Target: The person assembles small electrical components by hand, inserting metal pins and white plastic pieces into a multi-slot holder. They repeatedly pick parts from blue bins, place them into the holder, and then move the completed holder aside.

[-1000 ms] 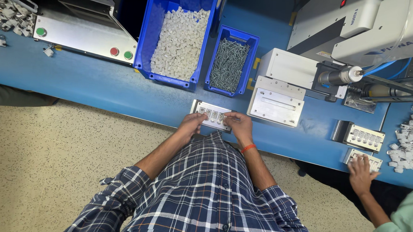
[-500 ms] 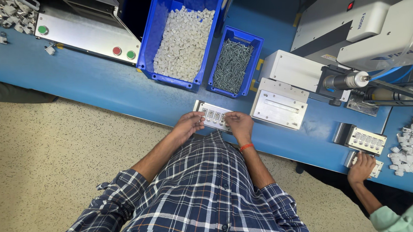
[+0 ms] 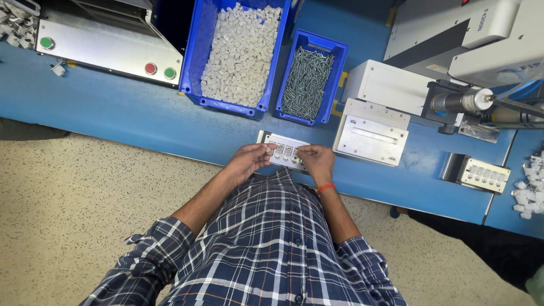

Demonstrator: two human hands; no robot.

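Observation:
A small white fixture plate (image 3: 282, 150) with a row of slots lies near the front edge of the blue bench (image 3: 133, 113). My left hand (image 3: 248, 160) rests on its left part, fingertips pinched over a slot. My right hand (image 3: 316, 160), with an orange band at the wrist, touches the plate's right end. Whether either hand pinches a small part is too small to tell.
Behind the plate stand a big blue bin of white plastic pieces (image 3: 239, 46) and a smaller blue bin of metal screws (image 3: 307, 82). A white jig block (image 3: 370, 134) and a grey machine (image 3: 472, 39) sit to the right, a second fixture plate (image 3: 482, 174) farther right. A control box with buttons (image 3: 108, 48) is at left.
The co-worker's hand that was on the far-right fixture plate has withdrawn from view. My hands stay on the white plate, with small finger shifts.

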